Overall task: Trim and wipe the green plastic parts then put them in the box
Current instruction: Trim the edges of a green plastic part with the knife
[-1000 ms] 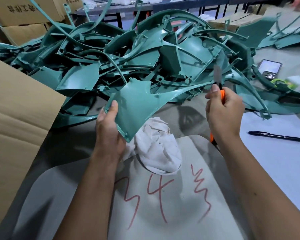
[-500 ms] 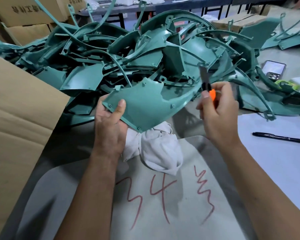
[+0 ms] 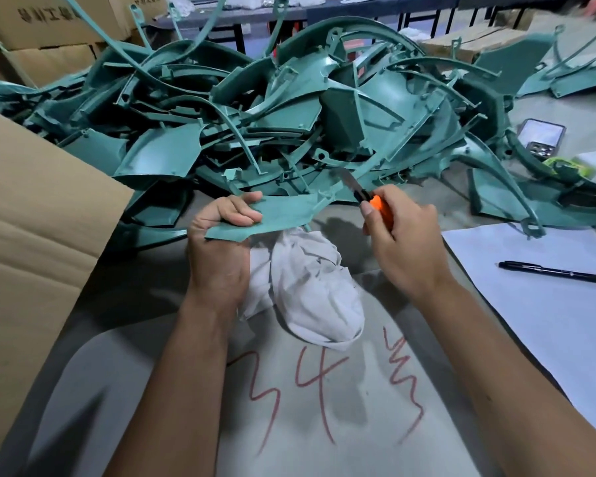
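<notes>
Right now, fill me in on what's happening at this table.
A person is trimming a green plastic part. The left hand grips it above a crumpled white cloth, while the right hand holds an orange utility knife with its blade at the part's far edge. A big pile of green parts lies behind; a cardboard box sits at left.

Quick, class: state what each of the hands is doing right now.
Left hand: grips the green plastic part.
Right hand: grips the orange knife.

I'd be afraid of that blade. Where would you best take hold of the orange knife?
By the orange-handled utility knife handle's rear, coming from the near right side as the right hand does: its bare blade points up-left toward the green plastic part.
</notes>
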`<state>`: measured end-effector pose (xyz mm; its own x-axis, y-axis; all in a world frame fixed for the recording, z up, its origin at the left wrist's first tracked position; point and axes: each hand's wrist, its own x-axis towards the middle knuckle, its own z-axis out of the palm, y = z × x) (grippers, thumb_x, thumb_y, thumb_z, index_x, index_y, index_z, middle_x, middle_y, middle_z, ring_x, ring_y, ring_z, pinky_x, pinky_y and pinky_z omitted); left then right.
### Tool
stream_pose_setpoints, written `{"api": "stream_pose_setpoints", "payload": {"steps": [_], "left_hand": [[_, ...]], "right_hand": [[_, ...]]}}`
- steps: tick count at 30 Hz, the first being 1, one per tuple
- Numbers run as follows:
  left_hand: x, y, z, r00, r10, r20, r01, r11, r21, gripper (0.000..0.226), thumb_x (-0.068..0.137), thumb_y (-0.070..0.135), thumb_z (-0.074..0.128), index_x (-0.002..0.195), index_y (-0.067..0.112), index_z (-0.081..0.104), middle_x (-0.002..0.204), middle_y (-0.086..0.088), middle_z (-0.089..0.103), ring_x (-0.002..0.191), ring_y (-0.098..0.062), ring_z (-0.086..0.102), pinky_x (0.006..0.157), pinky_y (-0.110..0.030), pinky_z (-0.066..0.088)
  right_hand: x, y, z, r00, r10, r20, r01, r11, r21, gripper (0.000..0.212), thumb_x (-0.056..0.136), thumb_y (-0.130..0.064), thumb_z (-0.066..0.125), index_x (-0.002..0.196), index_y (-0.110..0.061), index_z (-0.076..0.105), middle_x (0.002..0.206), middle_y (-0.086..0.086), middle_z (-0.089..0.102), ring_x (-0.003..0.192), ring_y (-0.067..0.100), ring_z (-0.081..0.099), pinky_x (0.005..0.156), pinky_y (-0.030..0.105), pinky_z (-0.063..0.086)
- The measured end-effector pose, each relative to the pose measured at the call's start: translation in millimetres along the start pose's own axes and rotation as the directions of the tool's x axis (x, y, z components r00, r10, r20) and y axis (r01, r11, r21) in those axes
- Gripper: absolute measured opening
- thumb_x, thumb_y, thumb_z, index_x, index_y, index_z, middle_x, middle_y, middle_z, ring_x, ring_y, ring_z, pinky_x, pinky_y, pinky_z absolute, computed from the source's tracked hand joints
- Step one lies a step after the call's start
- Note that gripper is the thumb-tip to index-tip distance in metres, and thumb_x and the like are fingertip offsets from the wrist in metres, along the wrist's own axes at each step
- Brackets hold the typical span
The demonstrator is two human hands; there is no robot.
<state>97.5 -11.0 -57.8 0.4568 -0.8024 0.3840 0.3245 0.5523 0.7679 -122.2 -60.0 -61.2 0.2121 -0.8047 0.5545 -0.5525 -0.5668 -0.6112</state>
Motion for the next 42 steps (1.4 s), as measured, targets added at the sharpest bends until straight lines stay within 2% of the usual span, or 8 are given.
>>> {"api": "stream_pose_setpoints", "payload": {"steps": [9,12,18,25,31,35,37,42], "left_hand": [[2,-12,-11,0.984,0.140,0.113,-0.170,0.927,0.334,0.054,0.068,-0.025,0.048,0.058,0.025,0.065,0.067,0.004,0.066,0.099,-0.028,0.064,0.094,-0.033,0.049],[1,-14,-12,0.982,0.127,0.142,-0.172,0.909,0.380,0.055,0.071,-0.026,0.050,0.057,0.025,0.064,0.066,0.005,0.065,0.097,-0.024,0.064,0.093,-0.030,0.049],[6,-12,-24,0.964,0.156,0.213,-0.238,0.864,0.443,0.061,0.080,-0.029,0.055,0.058,0.027,0.065,0.064,0.006,0.065,0.090,-0.026,0.064,0.099,-0.043,0.048],[4,-8,-31,0.957,0.169,0.237,-0.274,0.796,0.539,0.045,0.077,-0.024,0.055,0.059,0.017,0.060,0.063,0.006,0.064,0.080,-0.019,0.061,0.115,-0.043,0.040],[0,-7,-21,0.947,0.192,0.258,-0.310,0.755,0.578,0.049,0.075,-0.025,0.055,0.060,0.021,0.061,0.063,-0.007,0.061,0.068,-0.011,0.056,0.091,-0.016,0.046],[-1,-16,-23,0.946,0.216,0.241,-0.322,0.688,0.650,0.053,0.073,-0.030,0.056,0.058,0.021,0.060,0.064,-0.002,0.062,0.070,-0.011,0.057,0.090,-0.011,0.043],[0,-19,-24,0.948,0.204,0.244,-0.316,0.688,0.653,0.052,0.074,-0.028,0.057,0.058,0.021,0.061,0.064,-0.001,0.063,0.072,-0.012,0.058,0.091,-0.009,0.041],[4,-21,-31,0.961,0.137,0.242,-0.257,0.766,0.589,0.044,0.073,-0.020,0.053,0.058,0.019,0.062,0.061,0.007,0.066,0.072,-0.006,0.060,0.089,-0.009,0.044]], "right_hand": [[2,2,-3,0.992,0.071,0.107,-0.028,0.932,-0.361,0.026,0.106,-0.039,0.051,0.091,-0.020,0.059,0.075,0.001,0.065,0.070,0.030,0.057,0.061,0.037,0.038],[2,3,0,0.985,0.130,0.114,-0.075,0.915,-0.396,0.025,0.106,-0.037,0.052,0.091,-0.020,0.061,0.076,0.002,0.065,0.072,0.032,0.059,0.062,0.039,0.046],[6,20,-8,0.949,0.315,-0.021,-0.289,0.840,-0.458,0.027,0.104,-0.033,0.058,0.081,-0.019,0.059,0.062,-0.004,0.049,0.054,0.018,0.043,0.050,0.028,0.024],[9,31,-17,0.895,0.426,-0.131,-0.430,0.746,-0.509,0.012,0.097,-0.028,0.064,0.094,-0.021,0.074,0.073,0.006,0.059,0.074,0.035,0.054,0.064,0.036,0.044],[9,27,-16,0.895,0.385,-0.226,-0.444,0.716,-0.539,0.013,0.099,-0.023,0.061,0.096,-0.021,0.074,0.067,0.005,0.053,0.067,0.034,0.053,0.060,0.035,0.040],[6,22,-17,0.939,0.258,-0.225,-0.330,0.862,-0.385,0.017,0.102,-0.029,0.061,0.103,-0.016,0.072,0.072,0.001,0.059,0.066,0.028,0.054,0.062,0.035,0.044],[4,15,-13,0.983,0.174,-0.066,-0.185,0.940,-0.285,0.019,0.103,-0.032,0.062,0.098,-0.015,0.071,0.071,-0.001,0.064,0.061,0.023,0.056,0.061,0.037,0.049],[0,-3,3,0.972,-0.016,0.232,0.081,0.958,-0.274,0.020,0.104,-0.039,0.059,0.085,-0.032,0.056,0.061,-0.015,0.054,0.053,-0.001,0.048,0.052,0.019,0.027]]}}
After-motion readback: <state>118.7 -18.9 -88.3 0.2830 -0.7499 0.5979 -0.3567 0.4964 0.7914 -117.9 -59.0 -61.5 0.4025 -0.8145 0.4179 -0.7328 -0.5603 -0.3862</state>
